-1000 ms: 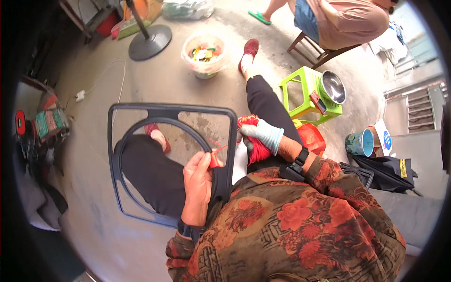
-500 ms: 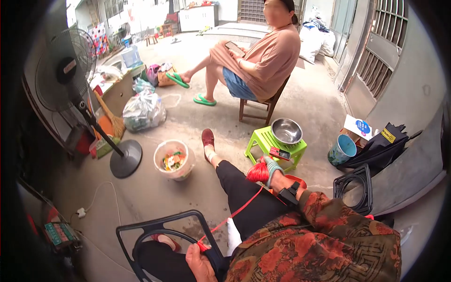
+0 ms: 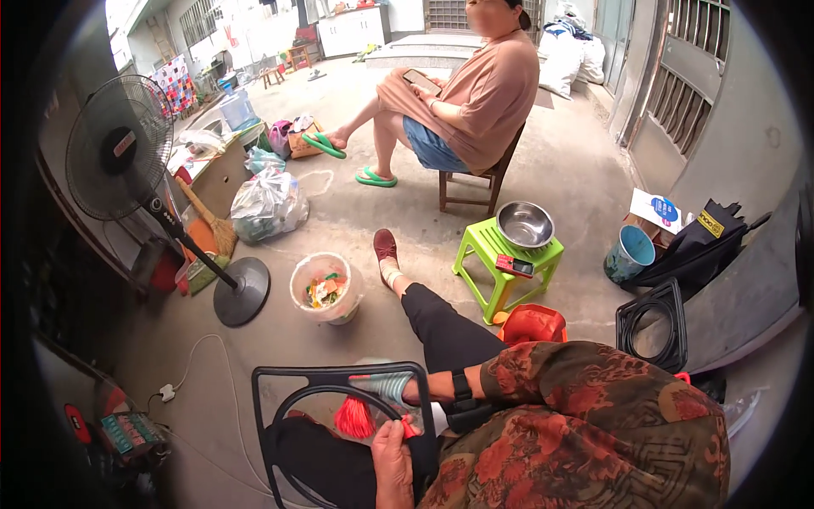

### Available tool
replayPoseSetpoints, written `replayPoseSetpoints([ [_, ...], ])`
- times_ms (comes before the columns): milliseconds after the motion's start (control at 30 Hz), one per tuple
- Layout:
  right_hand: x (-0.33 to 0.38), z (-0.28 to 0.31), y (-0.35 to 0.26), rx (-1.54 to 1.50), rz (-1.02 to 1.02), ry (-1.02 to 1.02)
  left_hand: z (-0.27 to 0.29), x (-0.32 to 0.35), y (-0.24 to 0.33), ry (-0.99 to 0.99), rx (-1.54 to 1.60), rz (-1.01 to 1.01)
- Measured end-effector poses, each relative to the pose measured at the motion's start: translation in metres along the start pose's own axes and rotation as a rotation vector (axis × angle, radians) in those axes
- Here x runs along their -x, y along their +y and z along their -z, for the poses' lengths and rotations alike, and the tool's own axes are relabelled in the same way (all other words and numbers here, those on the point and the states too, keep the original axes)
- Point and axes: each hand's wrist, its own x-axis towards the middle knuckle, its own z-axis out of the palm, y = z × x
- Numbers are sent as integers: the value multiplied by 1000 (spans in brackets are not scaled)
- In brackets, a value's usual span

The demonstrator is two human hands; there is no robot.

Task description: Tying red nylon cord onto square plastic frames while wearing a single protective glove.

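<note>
My left hand grips a black plastic frame with a round ring inside it, above my lap. Its fingers also press a bit of red strip against the ring. My right hand, in a striped glove, reaches behind the frame's upper bar. A bundle of red plastic strip hangs under that hand, seen through the frame. The gloved fingertips are partly hidden by the bar, but the hand appears closed on the bundle.
A green stool bears a steel bowl and a red phone. Beside it sits a red container. A white bucket of scraps and a standing fan are leftward. A seated person holds a phone.
My right hand has swung from beside the green stool leftward and down to behind the frame, bringing the red bundle along. The taut red strip no longer shows. The frame is more upright.
</note>
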Motion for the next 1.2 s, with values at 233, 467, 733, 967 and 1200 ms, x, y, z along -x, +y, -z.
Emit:
replayPoseSetpoints([
  [233, 9, -5, -1, -404, -255, -154, 3, -7, -15, 77, -10, -128],
  [467, 21, -7, -4, -786, -470, -295, 3, 4, -9, 91, -104, -186],
  [733, 17, 3, 8, -1329, -625, -405, -19, 26, 35, 170, -277, -132],
  [967, 39, 115, -70, -1163, -351, -35, -4, 17, 23, 172, -133, -245],
  [1200, 80, 201, -55, -1376, -185, -249, 20, 16, 17, 255, -93, -305],
])
